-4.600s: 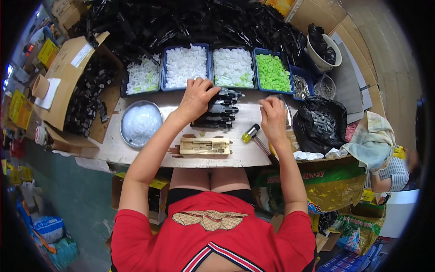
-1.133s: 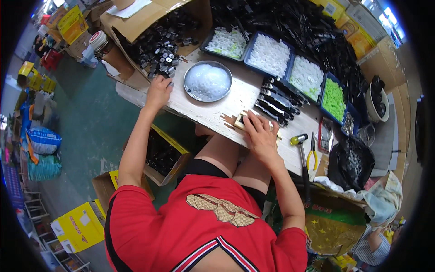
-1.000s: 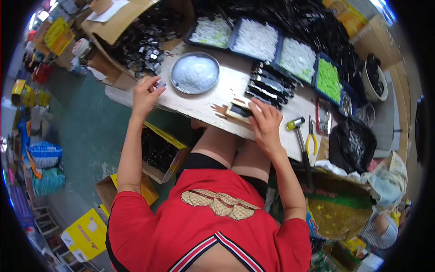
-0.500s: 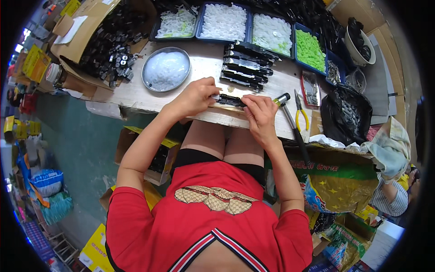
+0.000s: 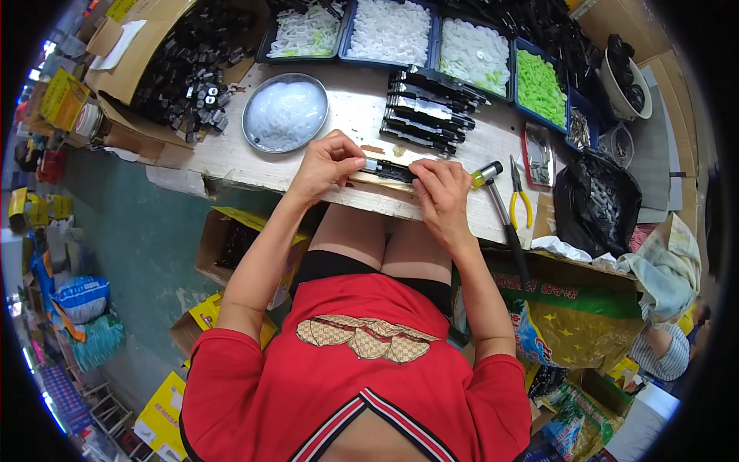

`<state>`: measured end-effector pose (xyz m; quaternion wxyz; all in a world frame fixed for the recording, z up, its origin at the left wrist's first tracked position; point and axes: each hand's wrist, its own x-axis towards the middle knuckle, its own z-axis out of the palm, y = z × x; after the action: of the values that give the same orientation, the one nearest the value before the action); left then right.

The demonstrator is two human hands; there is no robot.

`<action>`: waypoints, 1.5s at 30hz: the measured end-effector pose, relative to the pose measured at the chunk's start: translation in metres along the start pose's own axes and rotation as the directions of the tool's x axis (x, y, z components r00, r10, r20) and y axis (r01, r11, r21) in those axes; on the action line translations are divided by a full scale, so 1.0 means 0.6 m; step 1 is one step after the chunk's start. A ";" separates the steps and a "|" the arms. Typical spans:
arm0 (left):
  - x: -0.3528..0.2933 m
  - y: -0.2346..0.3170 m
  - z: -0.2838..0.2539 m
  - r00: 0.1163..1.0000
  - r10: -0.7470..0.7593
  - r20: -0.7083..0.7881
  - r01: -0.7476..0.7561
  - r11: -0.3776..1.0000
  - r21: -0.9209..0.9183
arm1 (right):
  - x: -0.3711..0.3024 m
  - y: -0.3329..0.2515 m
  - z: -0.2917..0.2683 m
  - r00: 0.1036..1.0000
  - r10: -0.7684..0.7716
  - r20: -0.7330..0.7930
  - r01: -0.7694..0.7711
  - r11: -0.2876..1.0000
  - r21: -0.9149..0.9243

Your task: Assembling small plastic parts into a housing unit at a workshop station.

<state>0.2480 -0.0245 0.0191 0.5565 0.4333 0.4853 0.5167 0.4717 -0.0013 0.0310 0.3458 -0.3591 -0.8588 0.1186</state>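
On the table's front edge lies a slim black part (image 5: 394, 171), narrow and hinge-like. The fingers of my right hand (image 5: 443, 191) press on its right end and hold it down. My left hand (image 5: 325, 168) pinches at the other end, where a small pale piece (image 5: 370, 164) shows by the fingertips; its exact shape is too small to tell. Just behind is a stack of similar black parts (image 5: 427, 112), laid side by side. A round metal bowl (image 5: 246, 131) of whitish translucent bits stands beyond my left hand. Beside my right hand lies a hammer (image 5: 504, 212) with a yellow-green face.
Yellow-handled pliers (image 5: 524, 208) lie right of the hammer, near a black bag (image 5: 573, 219) of grey pieces. Trays of white pieces (image 5: 389, 35) and green pieces (image 5: 539, 85) line the back. At left is a cardboard box (image 5: 115, 73) with black parts. A co-worker's striped sleeve (image 5: 662, 356) shows at right.
My left hand has shifted slightly, its fingers now more spread around the pinch, and the pale piece shows more plainly at the black part's left end. The right hand stays put.
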 end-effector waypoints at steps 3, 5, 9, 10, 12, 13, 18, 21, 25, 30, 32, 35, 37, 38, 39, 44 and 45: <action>0.004 0.007 -0.002 1.000 -0.022 0.005 0.022 1.000 0.013 | 0.008 0.000 0.001 1.000 -0.004 -0.006 0.004 1.000 -0.010; 0.003 0.015 -0.002 0.999 -0.028 0.020 0.028 0.999 0.022 | 0.011 -0.002 -0.003 1.000 -0.005 -0.006 0.005 1.000 -0.011; 0.016 0.028 0.000 0.979 -0.202 -0.028 0.204 0.963 0.178 | 0.014 0.026 -0.036 0.999 -0.013 -0.052 0.008 0.996 -0.087; 0.020 0.041 0.002 0.970 -0.241 -0.027 0.239 0.928 0.287 | 0.015 0.042 -0.058 0.999 0.013 -0.042 -0.019 0.991 -0.132; 0.033 0.060 -0.007 0.994 -0.010 0.112 -0.066 0.757 0.650 | 0.016 0.081 -0.098 0.992 0.080 -0.095 -0.099 0.970 -0.221; 0.048 0.077 -0.003 0.993 0.018 0.114 -0.092 0.722 0.686 | 0.011 0.102 -0.121 0.986 0.141 -0.092 -0.161 0.952 -0.260; 0.195 0.139 0.007 0.919 0.378 0.109 -0.288 0.458 0.841 | -0.022 0.170 -0.188 0.932 0.359 -0.048 -0.344 0.838 -0.424; 0.284 0.149 0.019 0.940 0.325 0.100 -0.204 0.304 0.931 | -0.026 0.175 -0.206 0.888 0.459 -0.015 -0.419 0.798 -0.432; 0.339 0.120 0.025 0.953 0.249 0.172 -0.196 0.076 0.978 | -0.036 0.202 -0.215 0.879 0.474 -0.047 -0.445 0.782 -0.437; 0.337 0.120 0.020 0.922 0.306 0.236 -0.257 0.028 0.966 | -0.043 0.235 -0.218 0.878 0.471 -0.082 -0.458 0.781 -0.425; 0.338 0.124 0.017 0.919 0.316 0.235 -0.251 0.012 0.968 | -0.032 0.230 -0.214 0.857 0.510 -0.072 -0.491 0.766 -0.415; 0.346 0.125 0.000 0.896 0.390 0.213 -0.266 0.087 0.960 | -0.009 0.228 -0.199 0.847 0.530 -0.052 -0.506 0.771 -0.386; 0.341 0.132 0.004 0.901 0.407 0.150 -0.232 0.159 0.960 | 0.010 0.227 -0.191 0.838 0.545 -0.031 -0.488 0.721 -0.492; 0.336 0.138 0.007 0.905 0.418 0.087 -0.199 0.234 0.952 | 0.013 0.236 -0.187 0.840 0.541 -0.031 -0.485 0.725 -0.490; 0.341 0.136 0.004 0.915 0.398 0.068 -0.208 0.320 0.924 | 0.014 0.251 -0.179 0.832 0.555 -0.006 -0.464 0.688 -0.557; 0.330 0.143 0.016 0.962 0.255 -0.094 -0.157 0.805 0.572 | 0.023 0.256 -0.174 0.833 0.553 0.010 -0.425 0.652 -0.628; 0.317 0.152 0.018 0.980 0.167 -0.107 -0.111 0.909 0.402 | 0.022 0.253 -0.177 0.828 0.560 0.014 -0.428 0.648 -0.630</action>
<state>0.2435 0.1734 0.0927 0.3845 0.5329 0.5848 0.4756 0.6185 0.1118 0.0470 0.0757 -0.6564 -0.7498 -0.0335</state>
